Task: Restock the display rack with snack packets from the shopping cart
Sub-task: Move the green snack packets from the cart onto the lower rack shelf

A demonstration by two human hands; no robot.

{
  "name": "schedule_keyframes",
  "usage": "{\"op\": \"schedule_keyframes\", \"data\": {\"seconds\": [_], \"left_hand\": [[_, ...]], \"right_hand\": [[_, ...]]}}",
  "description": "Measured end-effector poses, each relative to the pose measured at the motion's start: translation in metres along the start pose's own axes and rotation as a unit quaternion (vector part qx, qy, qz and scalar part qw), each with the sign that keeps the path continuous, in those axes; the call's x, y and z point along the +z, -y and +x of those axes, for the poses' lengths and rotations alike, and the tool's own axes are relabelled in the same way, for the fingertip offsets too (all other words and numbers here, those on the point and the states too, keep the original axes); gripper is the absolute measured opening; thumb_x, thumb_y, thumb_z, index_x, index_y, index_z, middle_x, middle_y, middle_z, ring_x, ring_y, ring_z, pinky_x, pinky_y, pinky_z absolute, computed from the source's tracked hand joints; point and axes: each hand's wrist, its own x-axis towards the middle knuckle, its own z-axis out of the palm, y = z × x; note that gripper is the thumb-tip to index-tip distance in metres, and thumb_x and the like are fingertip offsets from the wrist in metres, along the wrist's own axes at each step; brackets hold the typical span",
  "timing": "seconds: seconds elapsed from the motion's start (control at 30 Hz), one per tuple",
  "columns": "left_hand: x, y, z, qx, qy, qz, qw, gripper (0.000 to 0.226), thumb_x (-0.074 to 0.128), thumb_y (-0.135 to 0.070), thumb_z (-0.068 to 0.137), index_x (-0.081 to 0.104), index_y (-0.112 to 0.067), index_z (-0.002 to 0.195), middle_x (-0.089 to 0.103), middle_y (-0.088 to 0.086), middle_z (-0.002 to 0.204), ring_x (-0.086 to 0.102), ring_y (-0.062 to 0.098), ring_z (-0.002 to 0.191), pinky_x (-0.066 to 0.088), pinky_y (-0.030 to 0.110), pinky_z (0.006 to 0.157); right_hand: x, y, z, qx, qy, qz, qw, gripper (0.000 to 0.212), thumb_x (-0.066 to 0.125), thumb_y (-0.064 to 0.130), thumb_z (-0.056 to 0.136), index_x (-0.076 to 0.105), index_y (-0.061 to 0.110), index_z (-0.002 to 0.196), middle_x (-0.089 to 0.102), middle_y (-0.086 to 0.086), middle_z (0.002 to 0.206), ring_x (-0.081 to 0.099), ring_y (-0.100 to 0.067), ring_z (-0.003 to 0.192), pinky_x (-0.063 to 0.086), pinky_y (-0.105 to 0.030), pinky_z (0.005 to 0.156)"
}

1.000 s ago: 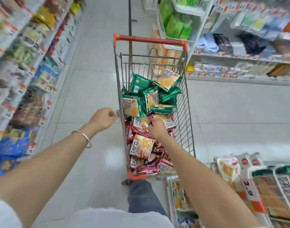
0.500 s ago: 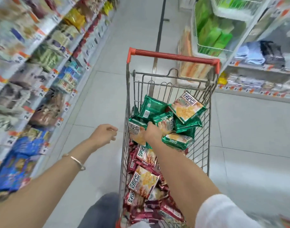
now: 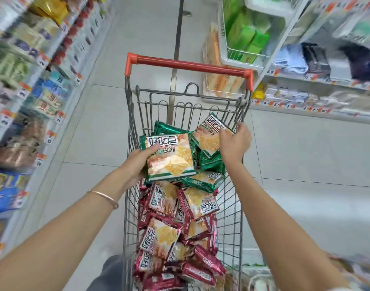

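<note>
Fingers [image 3: 153, 147] of left hand [image 3: 135, 162] grip green packet [image 3: 171, 158], right hand [image 3: 234, 143] grips second packet [image 3: 207, 139], cart [image 3: 188, 65] on tiled floor [image 3: 85, 143]

1. Between the left fingers [image 3: 152, 148]: a green-edged packet [image 3: 171, 160], its face orange and yellow with black-and-white lettering.
2. Under the right fingers [image 3: 239, 128]: a second packet [image 3: 208, 137] with the same green edge.
3. Below both sets of fingers: dark red packets [image 3: 158, 238].
4. Beyond the fingertips: an orange-red cart handle [image 3: 188, 65].

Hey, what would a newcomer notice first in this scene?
A red-handled shopping cart stands mid-aisle, heaped with green packets at its far end and red packets nearer. The left hand holds a green packet above the pile, while the right hand grips a second green packet by the cart's right wall.
</note>
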Motion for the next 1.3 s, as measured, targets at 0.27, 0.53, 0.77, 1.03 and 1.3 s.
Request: {"op": "schedule_keyframes", "data": {"seconds": [0.27, 0.53, 0.77, 1.03, 1.3], "left_hand": [[-0.005, 0.006, -0.005, -0.004, -0.053, 0.028, 0.998, 0.046, 0.054, -0.041, 0.1, 0.05, -0.011, 0.135, 0.075, 0.013, 0.102, 0.076, 0.031, 0.081, 0.059, 0.037, 0.058], [0.006, 0.004, -0.041, -0.032, -0.009, 0.081, 0.996, 0.053, 0.056, -0.055, 0.093, 0.054, -0.01, 0.121, 0.072, 0.017, 0.107, 0.068, 0.035, 0.1, 0.053, 0.049, 0.094], [0.013, 0.031, -0.101, -0.112, 0.116, 0.068, 0.984, 0.084, 0.044, -0.083, 0.081, 0.061, -0.012, 0.124, 0.069, 0.023, 0.121, 0.068, 0.04, 0.109, 0.055, 0.05, 0.089], [0.001, 0.07, -0.18, -0.046, 0.193, 0.222, 0.955, 0.114, 0.093, -0.056, 0.052, 0.039, -0.023, 0.148, 0.055, 0.022, 0.14, 0.061, 0.041, 0.121, 0.045, 0.062, 0.103], [0.116, 0.129, -0.299, -0.008, 0.327, 0.351, 0.877, 0.099, 0.072, -0.053, 0.074, 0.028, -0.01, 0.151, 0.047, 0.026, 0.141, 0.056, 0.036, 0.116, 0.046, 0.049, 0.099]], "right_hand": [[0.005, -0.026, -0.007, -0.026, 0.01, 0.08, 0.996, 0.042, 0.054, 0.025, 0.099, 0.04, 0.009, 0.135, 0.061, -0.009, 0.118, 0.06, -0.025, 0.104, 0.043, -0.027, 0.081], [-0.032, -0.003, -0.054, 0.178, 0.312, 0.258, 0.897, 0.02, 0.05, 0.021, 0.102, 0.053, 0.006, 0.115, 0.066, -0.009, 0.091, 0.067, -0.025, 0.074, 0.056, -0.036, 0.066], [-0.038, -0.019, -0.165, 0.241, 0.418, 0.231, 0.845, 0.054, 0.052, 0.081, 0.08, 0.06, 0.03, 0.098, 0.062, -0.011, 0.133, 0.056, -0.029, 0.125, 0.04, -0.056, 0.109], [-0.122, -0.024, -0.296, 0.256, 0.302, 0.342, 0.852, 0.068, 0.054, 0.066, 0.088, 0.063, 0.008, 0.121, 0.07, -0.017, 0.121, 0.065, -0.033, 0.117, 0.043, -0.051, 0.109], [-0.255, -0.093, -0.427, 0.267, 0.11, 0.417, 0.862, 0.041, 0.055, 0.053, 0.095, 0.067, 0.014, 0.092, 0.076, -0.005, 0.082, 0.071, -0.019, 0.073, 0.055, -0.034, 0.085]]}}
